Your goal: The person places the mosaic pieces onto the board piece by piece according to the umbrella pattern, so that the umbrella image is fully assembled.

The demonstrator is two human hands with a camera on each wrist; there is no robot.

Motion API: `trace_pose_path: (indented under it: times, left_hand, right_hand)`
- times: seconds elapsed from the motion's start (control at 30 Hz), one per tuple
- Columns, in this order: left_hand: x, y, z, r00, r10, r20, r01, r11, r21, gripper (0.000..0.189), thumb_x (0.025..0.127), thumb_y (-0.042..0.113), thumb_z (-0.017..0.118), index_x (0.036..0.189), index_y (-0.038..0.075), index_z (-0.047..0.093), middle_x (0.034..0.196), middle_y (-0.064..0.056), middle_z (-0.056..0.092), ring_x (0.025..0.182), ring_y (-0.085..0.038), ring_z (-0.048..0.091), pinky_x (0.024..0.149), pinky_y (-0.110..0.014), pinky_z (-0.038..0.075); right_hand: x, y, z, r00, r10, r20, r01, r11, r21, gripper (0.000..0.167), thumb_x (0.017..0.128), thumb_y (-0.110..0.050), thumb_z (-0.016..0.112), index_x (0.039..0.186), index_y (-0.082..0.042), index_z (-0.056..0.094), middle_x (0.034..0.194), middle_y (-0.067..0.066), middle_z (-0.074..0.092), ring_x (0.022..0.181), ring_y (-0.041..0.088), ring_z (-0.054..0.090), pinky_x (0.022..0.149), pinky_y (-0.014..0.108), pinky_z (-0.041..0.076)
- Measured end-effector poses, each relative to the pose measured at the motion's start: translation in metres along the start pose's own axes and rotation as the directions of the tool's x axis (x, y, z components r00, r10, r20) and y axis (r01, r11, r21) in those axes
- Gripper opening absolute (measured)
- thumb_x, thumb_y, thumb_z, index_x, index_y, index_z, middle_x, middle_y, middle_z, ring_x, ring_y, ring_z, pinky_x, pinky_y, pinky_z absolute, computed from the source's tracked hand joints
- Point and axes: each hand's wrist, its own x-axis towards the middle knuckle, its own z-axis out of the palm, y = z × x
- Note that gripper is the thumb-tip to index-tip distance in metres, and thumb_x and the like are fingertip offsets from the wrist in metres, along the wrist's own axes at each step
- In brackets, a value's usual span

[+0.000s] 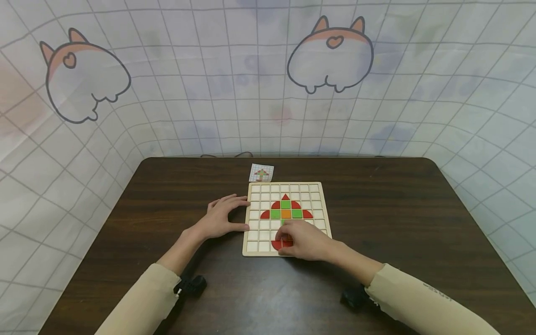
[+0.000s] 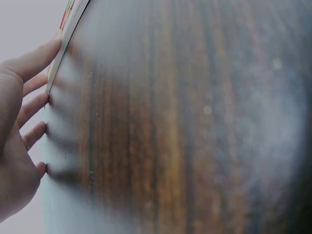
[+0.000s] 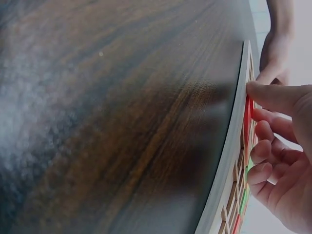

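A pale wooden grid board (image 1: 253,236) lies on the table with flat red, green and orange tiles set in its cells. My left hand (image 1: 219,218) rests at the board's left side, fingers spread and thumb tip against the edge, as the left wrist view also shows. Over the lower part of the board, my right hand (image 1: 307,240) pinches a red tile (image 3: 247,119) in the bottom row between thumb and forefinger. Its other fingers are curled above the grid. Another red rounded tile (image 1: 276,244) sits just left of it. The right hand hides part of the lower rows.
A small picture card (image 1: 261,173) with a similar coloured figure lies behind the board's upper left corner. The dark wooden table (image 1: 398,209) extends on both sides. Behind it hangs a white checked cloth (image 1: 217,93) with cartoon animals.
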Motion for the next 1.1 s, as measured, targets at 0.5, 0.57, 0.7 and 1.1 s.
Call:
trace_pose_path:
  times: [0.5,0.57,0.7,1.1]
  left_hand:
    - [0.000,-0.002,0.000,1.000,0.008,-0.005,-0.008,1.000,-0.002,0.072,0.088,0.046,0.081,0.147,0.015,0.057,0.158,-0.008,0.045,0.151,-0.035,0.024,0.109,-0.072,0.012]
    - [0.001,-0.003,0.001,1.000,0.013,-0.003,-0.013,1.000,-0.001,0.072,0.088,0.047,0.081,0.147,0.015,0.057,0.158,-0.008,0.045,0.151,-0.035,0.024,0.109,-0.073,0.012]
    - [0.002,-0.004,0.002,1.000,0.014,-0.002,-0.014,1.000,0.005,0.072,0.088,0.048,0.081,0.147,0.015,0.057,0.158,-0.008,0.045,0.151,-0.035,0.025,0.109,-0.073,0.013]
    - [0.001,0.000,-0.002,1.000,-0.003,0.026,0.003,1.000,0.015,0.071,0.089,0.046,0.080,0.148,0.015,0.056,0.159,-0.009,0.043,0.152,-0.035,0.023,0.108,-0.073,0.013]
  right_hand:
    - [0.002,0.001,0.003,1.000,-0.002,-0.019,0.001,1.000,-0.016,0.024,0.087,-0.027,0.085,0.103,-0.014,0.074,0.090,-0.007,0.062,0.079,0.011,0.052,0.070,0.029,0.047]
    - [0.001,0.002,0.003,1.000,0.001,-0.017,-0.001,1.000,-0.010,0.025,0.087,-0.028,0.085,0.104,-0.014,0.074,0.092,-0.006,0.062,0.080,0.011,0.053,0.071,0.028,0.047]
    - [-0.001,0.003,0.002,1.000,0.010,-0.020,-0.010,1.000,-0.012,0.024,0.087,-0.029,0.084,0.104,-0.015,0.075,0.093,-0.006,0.062,0.080,0.012,0.053,0.069,0.027,0.047]
    - [-0.010,0.014,-0.008,0.997,-0.024,-0.070,0.024,1.000,0.004,0.023,0.086,-0.028,0.086,0.100,-0.013,0.075,0.084,-0.006,0.064,0.073,0.012,0.054,0.067,0.027,0.048]
